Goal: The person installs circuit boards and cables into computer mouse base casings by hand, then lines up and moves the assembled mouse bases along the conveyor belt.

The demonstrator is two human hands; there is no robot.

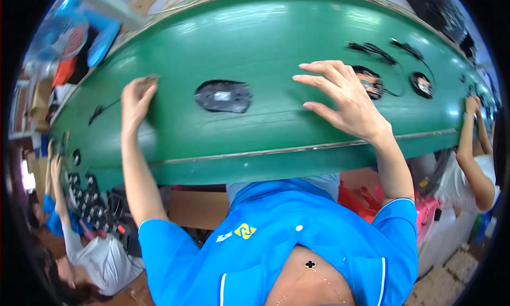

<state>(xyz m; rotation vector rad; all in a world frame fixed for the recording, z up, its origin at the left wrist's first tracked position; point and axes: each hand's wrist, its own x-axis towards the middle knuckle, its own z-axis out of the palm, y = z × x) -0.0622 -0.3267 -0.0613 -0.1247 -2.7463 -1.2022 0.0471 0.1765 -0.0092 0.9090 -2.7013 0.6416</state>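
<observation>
Over the left part of the green belt, my left hand (pixel 139 99) has its fingers closed round a small brownish part (pixel 153 78), mostly hidden by them. A thin black cable (pixel 101 112) lies to its left and runs up to that hand. Between my hands rests a dark computer mouse shell (pixel 223 96) with a pale patch in its middle. My right hand (pixel 345 96) hovers with fingers spread and nothing in them. Just beyond it, partly covered, is an opened mouse (pixel 372 84) with its insides showing.
Farther right lies another opened mouse (pixel 421 85), with coiled cables (pixel 372 51) behind the pair. Co-workers sit at both ends of the belt, a person's hands (pixel 472 104) at the right. Dark mouse parts (pixel 90 199) sit at lower left; a blue fan (pixel 64 35) stands far left.
</observation>
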